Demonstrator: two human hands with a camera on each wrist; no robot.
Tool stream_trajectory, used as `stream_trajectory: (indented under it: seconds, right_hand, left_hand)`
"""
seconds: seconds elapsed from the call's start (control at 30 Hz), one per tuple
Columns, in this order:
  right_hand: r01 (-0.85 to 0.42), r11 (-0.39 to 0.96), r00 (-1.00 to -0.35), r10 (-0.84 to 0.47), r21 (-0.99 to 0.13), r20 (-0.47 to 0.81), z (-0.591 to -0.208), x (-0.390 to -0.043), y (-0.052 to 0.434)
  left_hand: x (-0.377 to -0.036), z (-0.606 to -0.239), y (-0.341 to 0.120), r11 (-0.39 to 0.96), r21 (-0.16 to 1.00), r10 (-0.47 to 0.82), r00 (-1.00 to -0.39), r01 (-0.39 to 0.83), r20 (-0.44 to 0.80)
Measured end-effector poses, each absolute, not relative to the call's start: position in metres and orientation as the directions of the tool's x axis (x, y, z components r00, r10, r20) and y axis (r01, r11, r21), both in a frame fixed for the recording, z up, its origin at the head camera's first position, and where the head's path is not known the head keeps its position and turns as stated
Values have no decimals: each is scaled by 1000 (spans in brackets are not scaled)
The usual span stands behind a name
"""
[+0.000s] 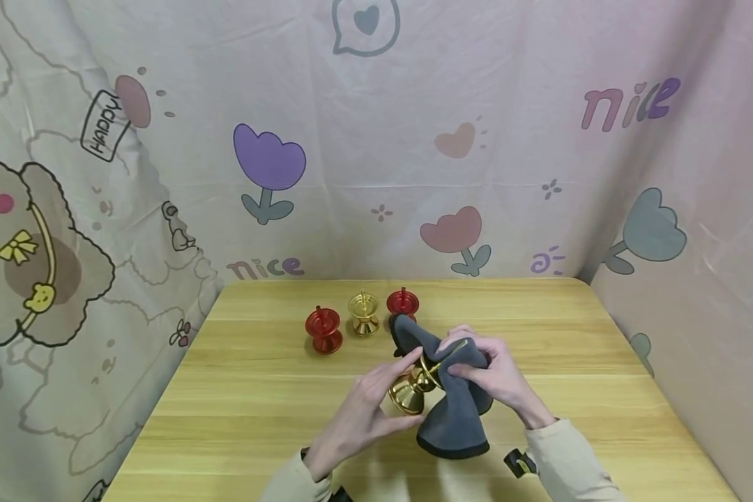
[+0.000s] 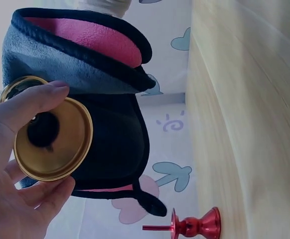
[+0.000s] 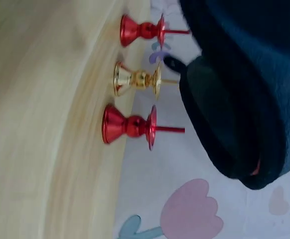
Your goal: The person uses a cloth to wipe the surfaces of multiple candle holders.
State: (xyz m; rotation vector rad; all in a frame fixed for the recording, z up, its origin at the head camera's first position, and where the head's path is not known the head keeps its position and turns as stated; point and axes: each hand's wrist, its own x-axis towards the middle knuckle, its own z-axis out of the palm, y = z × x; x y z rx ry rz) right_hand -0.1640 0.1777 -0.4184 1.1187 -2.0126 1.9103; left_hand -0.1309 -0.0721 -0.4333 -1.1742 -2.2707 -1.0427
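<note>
In the head view, a person is sitting at a light wooden table (image 1: 257, 390) and working above its near middle. The left hand (image 1: 367, 404) is gripping the flared base of a gold candlestick (image 1: 414, 387), thumb and fingers curled around the rim, holding it tilted and lifted clear of the tabletop. The right hand (image 1: 492, 373) is pinching a grey cloth (image 1: 454, 418) around the upper part of that candlestick, with the thin gold pin sticking out between the fingers; the loose end of the cloth is hanging down to the table. Farther back, three more holders are standing upright in a loose row: a red candlestick (image 1: 323, 331) on the left, a second gold candlestick (image 1: 364, 314) in the middle, and another red candlestick (image 1: 403, 303) on the right, just behind the cloth. A printed fabric backdrop (image 1: 376, 139) is enclosing the table on three sides. In the left wrist view, the fingers (image 2: 30, 107) are wrapping the round underside of the gold candlestick (image 2: 60, 144), the cloth (image 2: 85, 64) is bunching behind it and showing a pink inner face with dark edging, and one red candlestick (image 2: 195, 226) is standing on the table (image 2: 249, 124). In the right wrist view, the cloth (image 3: 244, 74) is filling the frame's right side and hiding the hand, while the three standing holders are showing beside the table edge (image 3: 45, 124).
</note>
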Motion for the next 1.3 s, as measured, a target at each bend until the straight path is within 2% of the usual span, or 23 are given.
stream_trajectory:
  seconds: [0.17,0.3,0.43,0.53,0.67,0.77,0.93,1.2,1.3]
  right_hand:
    - [-572,-216,-707,-359,-791,609,-424,-165,178]
    - [-506,-321,-738,-319,-801,594,-424,-163,178]
    - [-467,-367,-768,-282,-804,575,-422,-161,179]
    - [-480,-294,-792,-259,-827,552,-423,-159,180]
    - [-563,-50,-787,-270,-825,554,-427,-155,180]
    - [-674,48,-711,-312,-737,630,-429,-152,180]
    - [-818,35,-541,-385,-574,748,-426,-152,179]
    - [-948,99,-311,-495,-303,811,-417,-153,175]
    - [-966,137,-259,-509,-220,821,-416,-155,173]
  left_hand:
    - [-131,-433,-69,406,400,542,-569,821,618]
    - [-132,-435,-70,417,389,544,-568,821,618]
    - [-133,-437,-70,419,385,534,-566,822,629]
    - [-132,-439,-71,398,422,522,-579,815,626]
    - [-130,-440,-73,321,563,501,-641,761,581]
    - [-128,-439,-75,266,665,483,-694,698,534]
    - [-126,-438,-77,223,747,463,-742,626,484]
    - [-129,-439,-81,223,785,412,-785,578,462]
    - [-129,-440,-81,237,781,401,-790,578,463]
